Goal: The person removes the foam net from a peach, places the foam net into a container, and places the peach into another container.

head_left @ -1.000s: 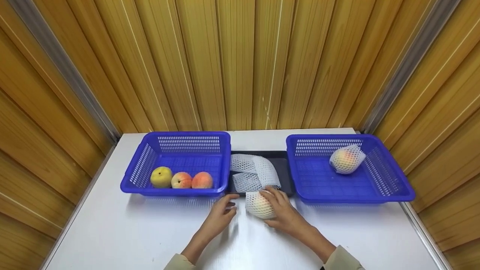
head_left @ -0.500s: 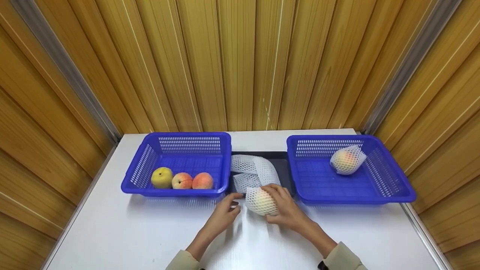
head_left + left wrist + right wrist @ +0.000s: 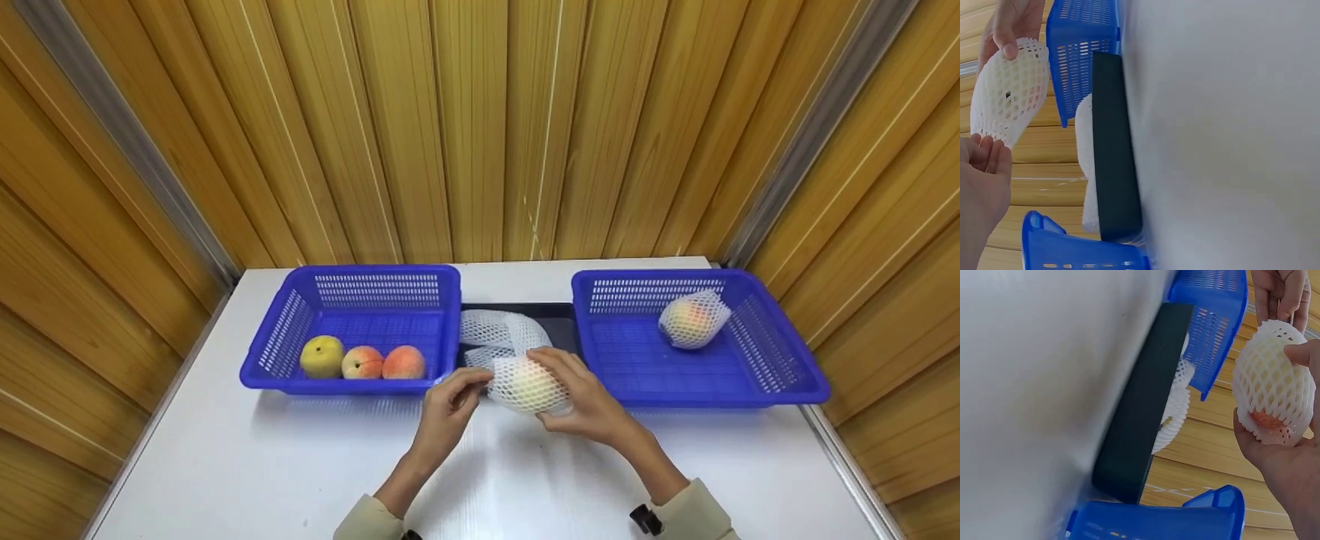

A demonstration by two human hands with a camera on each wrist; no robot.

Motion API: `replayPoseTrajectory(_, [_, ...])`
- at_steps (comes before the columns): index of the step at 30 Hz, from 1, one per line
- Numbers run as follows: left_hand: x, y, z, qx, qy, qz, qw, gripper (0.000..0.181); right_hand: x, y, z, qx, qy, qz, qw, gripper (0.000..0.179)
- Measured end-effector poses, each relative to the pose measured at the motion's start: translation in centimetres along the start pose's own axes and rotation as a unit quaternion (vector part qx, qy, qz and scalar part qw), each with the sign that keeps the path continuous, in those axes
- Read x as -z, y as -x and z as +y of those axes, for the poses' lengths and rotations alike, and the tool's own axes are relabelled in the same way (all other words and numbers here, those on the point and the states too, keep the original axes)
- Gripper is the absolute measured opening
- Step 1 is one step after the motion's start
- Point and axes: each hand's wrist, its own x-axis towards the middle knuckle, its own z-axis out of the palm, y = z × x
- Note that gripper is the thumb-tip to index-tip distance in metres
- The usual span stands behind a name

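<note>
A peach in a white foam net sleeve (image 3: pixel 527 385) is held above the table, in front of the black tray. My right hand (image 3: pixel 589 401) grips it from the right, thumb below and fingers over the top. At the sleeve's left end, the fingertips of my left hand (image 3: pixel 448 409) pinch the net's edge. The left wrist view shows those fingertips on the gathered end of the net sleeve (image 3: pixel 1010 93). Seen from the right wrist, a reddish patch of the peach (image 3: pixel 1266 419) shows through the mesh.
A blue basket (image 3: pixel 352 386) on the left holds a yellow fruit (image 3: pixel 322 357) and two peaches (image 3: pixel 403 363). In the right blue basket (image 3: pixel 705 397) lies another net-wrapped peach (image 3: pixel 694 320). Between them, the black tray (image 3: pixel 561 330) holds several foam net sleeves (image 3: pixel 486 328).
My right hand has lifted the net-wrapped peach up off the table and slightly right. My left hand has come up to it, and its fingertips now pinch the net's left end.
</note>
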Motion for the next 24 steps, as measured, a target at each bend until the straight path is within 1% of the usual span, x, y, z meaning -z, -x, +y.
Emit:
replayPoseTrajectory(2, [0.0, -0.2, 0.3, -0.007, 0.002, -0.003, 1.0, 0.025, 0.0, -0.2, -0.2, 0.009, -0.005, -0.002, 0.9999, 0.09])
replayPoseTrajectory(4, [-0.1, -0.4, 0.2, -0.002, 0.016, -0.014, 0.9998, 0.023, 0.0, -0.3, -0.4, 0.021, -0.011, -0.006, 0.9997, 0.09])
replayPoseTrajectory(8, [-0.2, -0.3, -1.0, 0.013, 0.042, -0.04, 0.9982, 0.025, -0.1, -0.4, -0.7, 0.045, -0.018, -0.013, 0.9987, 0.09])
replayPoseTrajectory(12, [-0.2, -0.1, -2.2, 0.02, 0.055, -0.073, 0.9956, 0.033, -0.1, -0.4, -0.9, 0.05, -0.025, -0.014, 0.9983, 0.091])
replayPoseTrajectory(15, [-0.1, -0.1, -2.4, 0.03, 0.066, -0.105, 0.9918, 0.042, 0.0, -0.4, -1.0, 0.052, -0.026, -0.01, 0.9982, 0.092])
replayPoseTrajectory(17, [-0.1, -0.1, -2.4, 0.04, 0.073, -0.12, 0.9892, 0.048, 0.0, -0.4, -1.1, 0.057, -0.027, -0.009, 0.998, 0.091])
replayPoseTrajectory(19, [-0.3, -0.1, -2.3, 0.045, 0.07, -0.128, 0.9883, 0.052, 0.0, -0.4, -1.1, 0.059, -0.03, -0.01, 0.9978, 0.091])
replayPoseTrajectory(24, [-0.8, -0.2, -2.0, 0.056, 0.059, -0.132, 0.9879, 0.061, 0.0, -0.5, -1.2, 0.055, -0.036, -0.009, 0.9978, 0.092])
